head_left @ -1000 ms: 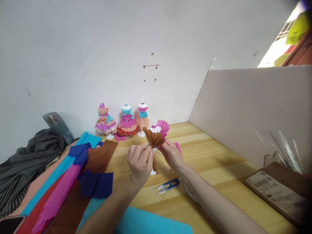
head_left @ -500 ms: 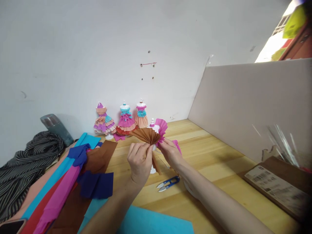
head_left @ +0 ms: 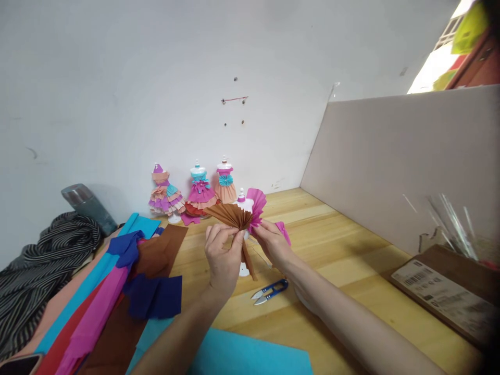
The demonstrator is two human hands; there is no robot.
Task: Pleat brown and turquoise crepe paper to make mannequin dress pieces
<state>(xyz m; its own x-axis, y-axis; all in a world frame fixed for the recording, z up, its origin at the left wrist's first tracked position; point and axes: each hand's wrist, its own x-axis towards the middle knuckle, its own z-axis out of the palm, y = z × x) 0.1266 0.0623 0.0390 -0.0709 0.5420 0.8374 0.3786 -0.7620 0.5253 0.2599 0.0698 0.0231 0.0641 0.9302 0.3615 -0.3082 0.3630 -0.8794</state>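
My left hand (head_left: 224, 255) is closed, pinching the gathered base of a brown pleated paper fan (head_left: 230, 214). The fan's folds spread up and to the left. On the other side, my right hand (head_left: 273, 240) has its fingers closed on a pink pleated paper fan (head_left: 258, 203) beside the brown one. Directly behind both fans stands a small white dress-form mannequin (head_left: 242, 201) with a pink neck band, its body largely hidden. A narrow brown paper strip (head_left: 247, 260) hangs down in front of its base. Blue-handled thread snips (head_left: 270, 291) lie on the table just below my hands.
Several dressed mannequins, such as one in a pink and turquoise dress (head_left: 201, 190), stand along the wall. Coloured crepe paper (head_left: 94, 312), striped cloth (head_left: 47, 260) and a bottle (head_left: 89, 208) lie left. Turquoise paper (head_left: 250, 351) is in front, a cardboard box (head_left: 441, 297) right.
The view has shifted slightly. Both hands keep nearly the same grip, and the fans and mannequin hold nearly the same arrangement.
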